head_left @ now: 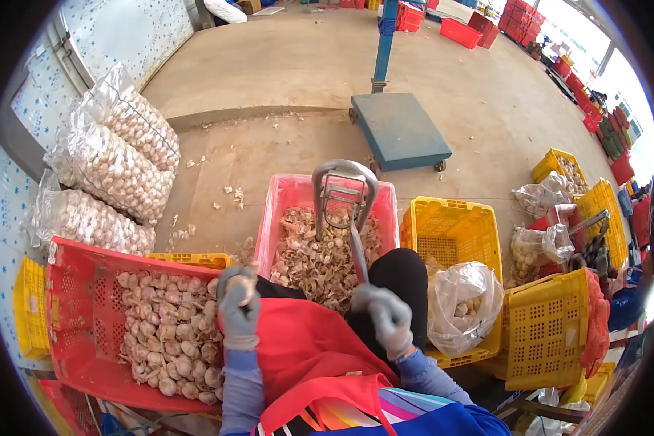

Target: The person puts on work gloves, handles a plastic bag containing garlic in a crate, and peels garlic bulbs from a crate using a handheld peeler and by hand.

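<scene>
My left hand [239, 301], in a grey glove, is closed on a garlic bulb [244, 282] beside the red crate of garlic bulbs [168, 327]. My right hand [385, 314], gloved as well, is closed near my right knee, at the lower end of a metal lever [357, 251]; its fingers wrap round the lever's end. That lever belongs to a metal cutter with a curved frame [345, 168], which stands over a pink crate [272, 207]. Dry skins and stem pieces [320, 265] fill the pink crate.
Clear bags of garlic [116, 171] are stacked at the left wall. A blue platform scale [401, 131] stands ahead. To my right are a yellow crate [454, 207], a plastic bag with garlic [465, 305] and another yellow crate [545, 330].
</scene>
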{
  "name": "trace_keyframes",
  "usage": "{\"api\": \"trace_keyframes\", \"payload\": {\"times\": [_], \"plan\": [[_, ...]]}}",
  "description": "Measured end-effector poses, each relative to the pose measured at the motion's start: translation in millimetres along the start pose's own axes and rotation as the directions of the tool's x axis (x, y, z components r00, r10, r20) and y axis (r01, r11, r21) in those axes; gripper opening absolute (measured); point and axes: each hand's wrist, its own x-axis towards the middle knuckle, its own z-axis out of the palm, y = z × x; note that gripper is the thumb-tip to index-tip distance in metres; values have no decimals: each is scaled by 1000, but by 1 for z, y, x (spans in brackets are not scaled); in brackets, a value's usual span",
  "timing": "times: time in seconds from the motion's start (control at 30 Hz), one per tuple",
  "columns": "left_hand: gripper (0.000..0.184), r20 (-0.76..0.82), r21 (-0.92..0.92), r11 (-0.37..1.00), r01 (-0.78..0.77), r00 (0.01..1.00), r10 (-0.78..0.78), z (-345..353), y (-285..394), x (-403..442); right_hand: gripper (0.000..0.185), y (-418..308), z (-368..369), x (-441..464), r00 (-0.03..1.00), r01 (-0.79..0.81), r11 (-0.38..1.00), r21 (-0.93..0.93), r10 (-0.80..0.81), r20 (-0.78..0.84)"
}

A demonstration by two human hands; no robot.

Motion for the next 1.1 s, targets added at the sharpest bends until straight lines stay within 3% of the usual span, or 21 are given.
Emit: {"api": "trace_keyframes", "payload": {"times": [0.03, 0.07, 0.1, 0.13, 0.17, 0.2, 0.23, 0.27, 0.37, 0.5, 0.63, 0.77, 0.9, 1.1], "plan": [[33, 47, -4, 998, 68, 997, -68, 27, -4, 2, 26, 2, -5, 20, 996, 37, 999, -39, -40, -79], [34, 90, 169, 981, 93, 990, -109, 26, -22, 12, 27, 11, -4, 35, 977, 8, 999, -42, -17, -212], [36, 134, 338, 936, 97, 980, -150, 26, -40, 21, 31, 21, -3, 50, 969, -7, 991, -130, -25, -245], [38, 160, 250, 956, 157, 966, -200, 40, -51, 29, 39, 23, 6, 60, 951, -154, 987, -49, 135, -277], [40, 187, 163, 961, 222, 950, -251, 53, -63, 36, 46, 59, 11, 61, 945, -216, 973, -75, 189, -266], [45, 199, -151, 895, 421, 899, -389, 65, -67, 38, 45, 69, 13, 59, 929, -356, 934, -35, 349, -118], [49, 224, -116, 892, 436, 887, -404, 69, -70, 36, 45, 75, 11, 57, 878, -478, 878, -15, 478, 37], [54, 259, -83, 893, 442, 875, -409, 73, -72, 40, 41, 60, 9, 57, 815, -579, 798, 164, 571, 97], [66, 348, 16, 916, 401, 857, -381, 78, -81, 49, 36, -18, 8, 58, 741, -670, 652, 355, 617, 265], [72, 343, 183, 873, 451, 803, -487, 74, -86, 57, 38, -4, 16, 54, 772, -635, 750, 187, 625, 118], [74, 322, 353, 857, 376, 811, -489, 83, -89, 70, 36, 5, 19, 51, 769, -639, 760, 117, 637, 53], [75, 403, 288, 895, 341, 805, -436, 92, -90, 73, 36, 1, 19, 53, 747, -664, 738, 117, 662, 62], [74, 337, 356, 888, 291, 846, -412, 99, -98, 72, 37, -12, 19, 54, 709, -704, 698, 133, 702, 67], [73, 311, 175, 908, 380, 854, -417, 113, -92, 68, 36, -21, 17, 55, 696, -718, 688, 104, 714, 82]]}}
